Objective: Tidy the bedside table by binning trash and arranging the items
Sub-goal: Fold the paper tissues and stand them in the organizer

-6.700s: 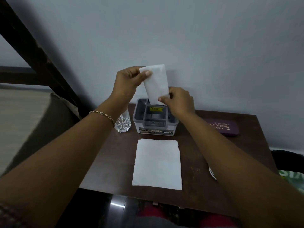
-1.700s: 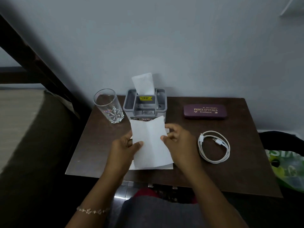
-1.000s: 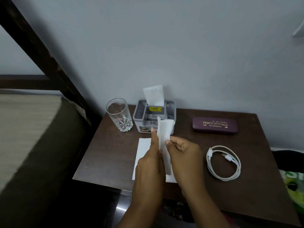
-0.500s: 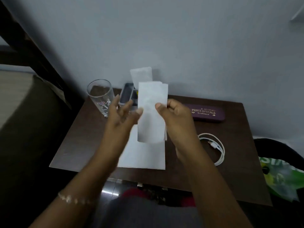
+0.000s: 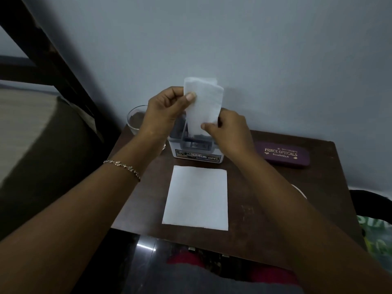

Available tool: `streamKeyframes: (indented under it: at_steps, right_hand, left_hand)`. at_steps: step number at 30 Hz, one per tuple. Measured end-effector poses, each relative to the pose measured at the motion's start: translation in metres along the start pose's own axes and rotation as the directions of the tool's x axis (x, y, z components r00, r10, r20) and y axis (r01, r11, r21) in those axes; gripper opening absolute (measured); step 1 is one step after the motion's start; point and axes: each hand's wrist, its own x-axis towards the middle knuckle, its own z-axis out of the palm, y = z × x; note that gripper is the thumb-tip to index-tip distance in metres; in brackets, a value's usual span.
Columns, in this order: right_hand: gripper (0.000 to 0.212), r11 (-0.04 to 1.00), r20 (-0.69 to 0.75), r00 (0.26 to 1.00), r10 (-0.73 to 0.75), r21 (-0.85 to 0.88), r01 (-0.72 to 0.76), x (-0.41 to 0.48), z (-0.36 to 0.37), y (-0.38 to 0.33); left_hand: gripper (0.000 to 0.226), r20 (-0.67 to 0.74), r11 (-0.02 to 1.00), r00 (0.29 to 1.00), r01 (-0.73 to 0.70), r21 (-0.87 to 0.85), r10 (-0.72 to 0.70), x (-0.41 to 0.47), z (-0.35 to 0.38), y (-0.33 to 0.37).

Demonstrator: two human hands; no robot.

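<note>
A folded white tissue (image 5: 204, 105) stands upright over the grey organizer box (image 5: 197, 154) at the back of the brown bedside table (image 5: 265, 200). My left hand (image 5: 165, 112) pinches its upper left edge between thumb and fingers. My right hand (image 5: 229, 132) pinches its lower right edge just above the box. A second white tissue (image 5: 196, 198) lies flat on the table in front of the box. Another tissue behind the held one cannot be told apart.
A drinking glass (image 5: 134, 119) stands left of the box, partly behind my left wrist. A purple spectacle case (image 5: 282, 154) lies to the right. A sliver of white cable (image 5: 300, 190) shows past my right forearm. Bed on the left, a green bag (image 5: 375, 236) at the right.
Both hands have carried the folded tissue from above the table's middle up and back to the organizer box. The left hand, loose half a second ago, now pinches the tissue's top.
</note>
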Motion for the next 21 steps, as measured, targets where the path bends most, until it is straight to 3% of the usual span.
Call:
streamKeyframes:
  at_steps: [8,14,18,21]
  right_hand:
    - [0.026,0.941,-0.006,0.992,-0.127,-0.316,0.118,0.010,0.020,0.012]
    - [0.028,0.955,-0.104,0.983,-0.152,-0.271,0.119,0.011,0.015,0.015]
    - [0.028,0.947,-0.057,0.993,-0.101,-0.312,0.078,0.014,0.010,0.018]
    - [0.027,0.970,-0.041,0.997,-0.060,-0.239,0.049,0.016,0.007,0.019]
  left_hand:
    - [0.009,-0.117,0.994,0.993,-0.011,0.112,0.024,0.010,0.005,-0.012]
    - [0.011,-0.085,0.983,0.996,-0.020,0.182,0.036,0.016,0.006,-0.015]
    - [0.015,-0.094,0.952,0.995,-0.011,0.304,0.041,0.023,0.005,-0.023]
    - [0.020,-0.102,0.937,0.994,-0.008,0.348,0.046,0.024,0.001,-0.030]
